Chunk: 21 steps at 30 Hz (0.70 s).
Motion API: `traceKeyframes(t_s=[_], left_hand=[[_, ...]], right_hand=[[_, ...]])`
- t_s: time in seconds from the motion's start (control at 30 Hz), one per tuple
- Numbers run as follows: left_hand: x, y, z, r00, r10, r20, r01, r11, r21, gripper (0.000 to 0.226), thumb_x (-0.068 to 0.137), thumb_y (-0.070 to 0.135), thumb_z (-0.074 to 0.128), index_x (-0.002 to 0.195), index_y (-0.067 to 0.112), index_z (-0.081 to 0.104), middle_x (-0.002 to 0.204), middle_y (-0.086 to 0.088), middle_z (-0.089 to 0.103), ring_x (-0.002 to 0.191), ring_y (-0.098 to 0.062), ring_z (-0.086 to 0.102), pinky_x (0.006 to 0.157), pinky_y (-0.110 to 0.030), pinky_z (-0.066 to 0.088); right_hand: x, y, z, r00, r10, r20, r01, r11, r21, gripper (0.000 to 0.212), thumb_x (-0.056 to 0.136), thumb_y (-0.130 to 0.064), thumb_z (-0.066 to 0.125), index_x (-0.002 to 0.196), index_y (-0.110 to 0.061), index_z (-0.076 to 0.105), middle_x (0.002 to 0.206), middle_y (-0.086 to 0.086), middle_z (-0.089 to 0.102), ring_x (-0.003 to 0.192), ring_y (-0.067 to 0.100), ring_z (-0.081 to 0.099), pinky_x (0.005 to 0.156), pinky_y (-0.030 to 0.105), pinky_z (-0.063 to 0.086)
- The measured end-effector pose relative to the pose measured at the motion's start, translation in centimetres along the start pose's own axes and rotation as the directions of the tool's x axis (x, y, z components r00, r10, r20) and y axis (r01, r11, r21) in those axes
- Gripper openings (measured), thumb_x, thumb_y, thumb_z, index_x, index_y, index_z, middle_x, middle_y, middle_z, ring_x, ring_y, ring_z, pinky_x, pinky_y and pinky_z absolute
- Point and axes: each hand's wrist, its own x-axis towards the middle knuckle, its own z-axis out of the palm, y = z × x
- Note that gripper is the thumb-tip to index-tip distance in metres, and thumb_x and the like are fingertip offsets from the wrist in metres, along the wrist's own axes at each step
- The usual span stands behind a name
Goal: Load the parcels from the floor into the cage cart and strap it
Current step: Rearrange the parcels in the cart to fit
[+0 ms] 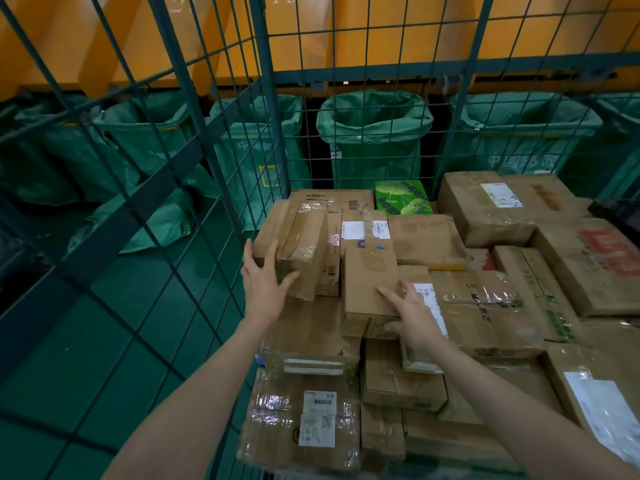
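Green-painted floor [114, 341] and an orange wall [381, 36] are seen through the mesh of a green cage cart [266, 98], inside which the parcels are stacked.

The fingers [388, 293] of the right hand [414, 315] are laid nearly straight on the top near edge of a plain flat carton [367, 282], the thumb being tucked against its front edge; nothing is gripped. The fingers [249, 252] of the left hand [265, 282] are spread wide and held against the near end of a tape-wrapped brown box [304, 244]; whether the palm presses on it cannot be told. This box is stood just beside the plain carton, at the cart's left mesh wall.

Under both hands further cartons are piled: a wide taped one [311, 341] below the left hand, a labelled one [301, 420] lower still, and a small brown one [401, 386] under the right wrist. To the right, larger boxes [498, 206] with shipping labels are packed tightly together. A small green printed box [403, 197] is wedged upright at the back of the load.

Beyond the rear mesh, open green mail sacks [374, 133] are hung in a row; what is inside them cannot be made out.
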Motion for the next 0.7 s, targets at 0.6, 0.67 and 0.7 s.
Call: traceKeyframes(t_s=[0.6, 0.67, 0.7], left_hand=[[-3.1, 4.5, 0.6, 0.997, 0.066, -0.045, -0.076, 0.951, -0.298, 0.053, 0.100, 0.016, 0.047, 0.150, 0.025, 0.031, 0.145, 0.005, 0.040, 0.126, -0.005, 0.041, 0.106, -0.029, 0.037], [-5.1, 5.1, 0.8, 0.998, 0.045, 0.037, -0.026, 0.906, -0.423, 0.047, 0.101, 0.015, 0.046, 0.145, 0.027, 0.036, 0.127, 0.014, 0.054, 0.086, 0.007, 0.055, 0.074, -0.016, 0.047], [-6.1, 5.3, 1.1, 0.996, 0.035, 0.081, 0.007, 0.886, -0.464, 0.041, 0.101, 0.013, 0.046, 0.140, 0.027, 0.042, 0.116, 0.015, 0.061, 0.068, 0.005, 0.054, 0.060, -0.014, 0.044]], right_hand=[[-2.9, -0.9, -2.2, 0.967, 0.048, -0.249, 0.068, 0.897, 0.437, 0.044, 0.092, -0.003, 0.062, 0.135, -0.010, 0.055, 0.131, 0.005, 0.058, 0.118, 0.016, 0.053, 0.090, 0.017, 0.036], [-3.7, -0.7, -2.3, 0.947, 0.103, -0.304, 0.078, 0.845, 0.529, 0.035, 0.091, -0.002, 0.062, 0.125, -0.012, 0.063, 0.117, 0.004, 0.066, 0.110, 0.015, 0.060, 0.090, 0.022, 0.044], [-4.3, -0.4, -2.1, 0.936, 0.145, -0.321, 0.074, 0.811, 0.581, 0.029, 0.091, -0.003, 0.063, 0.118, -0.015, 0.066, 0.109, 0.002, 0.069, 0.104, 0.015, 0.063, 0.090, 0.026, 0.048]])
